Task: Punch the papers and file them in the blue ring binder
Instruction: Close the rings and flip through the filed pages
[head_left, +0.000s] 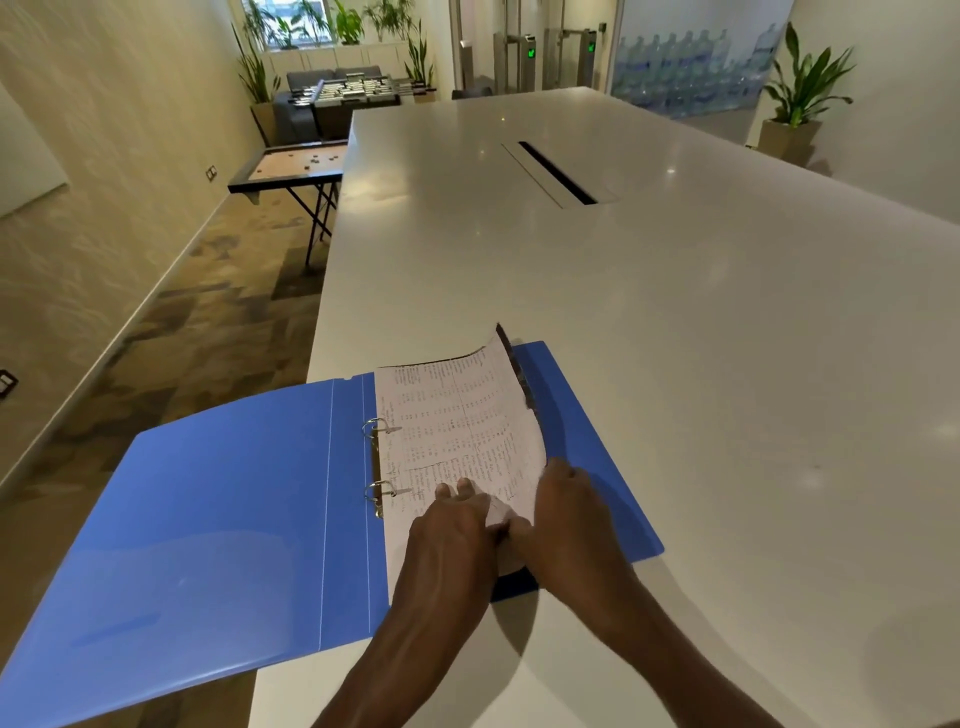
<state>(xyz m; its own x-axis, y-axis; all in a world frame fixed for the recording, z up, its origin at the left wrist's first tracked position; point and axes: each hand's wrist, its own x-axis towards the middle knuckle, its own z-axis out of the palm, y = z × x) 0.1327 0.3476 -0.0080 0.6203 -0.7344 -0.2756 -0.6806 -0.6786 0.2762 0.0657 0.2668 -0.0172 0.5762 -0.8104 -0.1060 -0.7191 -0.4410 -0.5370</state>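
The blue ring binder (223, 519) lies open on the near left corner of the white table (675, 312), its left cover hanging past the table's edge. Handwritten papers (457, 426) sit on its two metal rings (379, 467), over the right cover. Their right edge curls upward. My left hand (457, 525) presses flat on the near part of the papers, fingers spread. My right hand (561, 514) grips the papers' near right edge, with its fingers under the lifted sheets. No hole punch is in view.
A long cable slot (558, 174) cuts the table's middle farther back. The floor drops away left of the table, where a board game table (291, 169) stands. A potted plant (795, 104) stands at the far right.
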